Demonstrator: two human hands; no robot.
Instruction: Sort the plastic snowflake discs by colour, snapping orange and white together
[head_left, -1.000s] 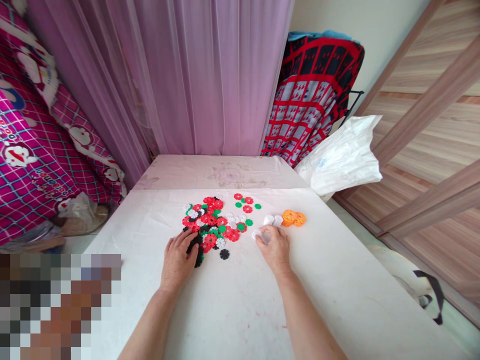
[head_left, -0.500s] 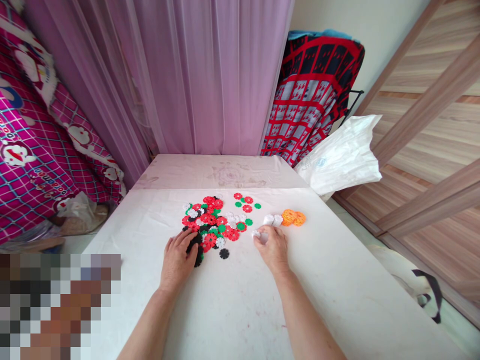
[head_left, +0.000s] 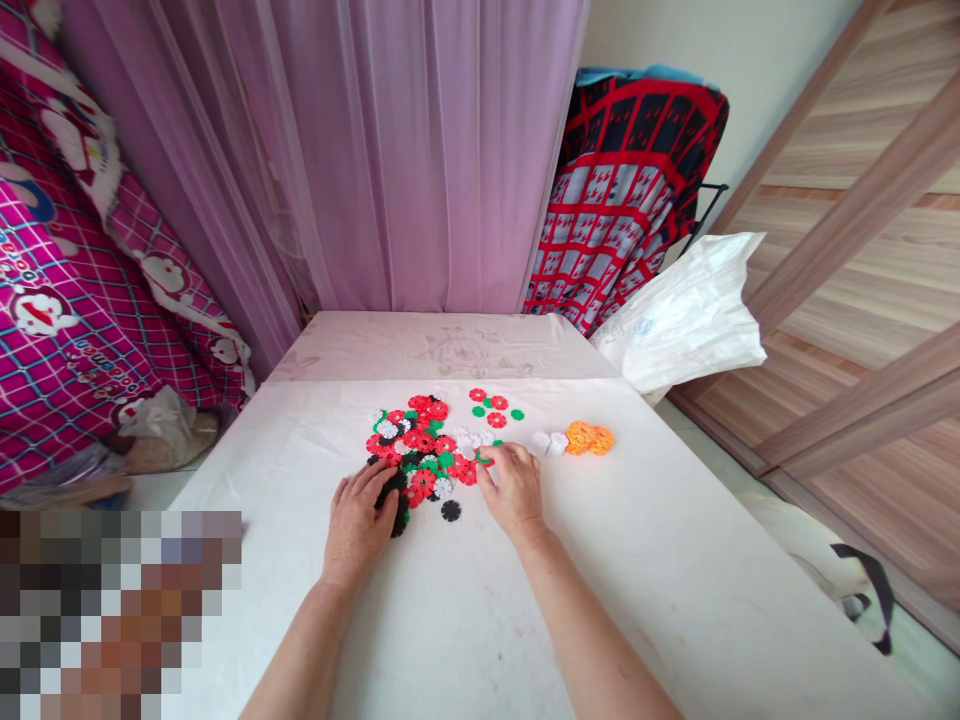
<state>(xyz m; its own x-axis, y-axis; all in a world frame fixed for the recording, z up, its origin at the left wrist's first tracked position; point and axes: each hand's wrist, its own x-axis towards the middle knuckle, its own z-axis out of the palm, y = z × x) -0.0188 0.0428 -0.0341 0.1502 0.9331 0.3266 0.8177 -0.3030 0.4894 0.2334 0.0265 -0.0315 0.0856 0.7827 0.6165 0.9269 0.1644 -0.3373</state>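
Discs (head_left: 422,486) notched, flower-shaped, multicolored

Passage: tabletop (head_left: 450,620), stretch between left hand (head_left: 367,500) and right hand (head_left: 513,487), below lone black disc (head_left: 451,511). Obstacles: disc pile (head_left: 421,440), ahead; white discs (head_left: 550,442) and orange discs (head_left: 590,438), right.

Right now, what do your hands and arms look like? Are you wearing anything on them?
My left hand and right hand are bare, with no gloves. No watch, bracelet or sleeve shows on the parts of my arms in view.
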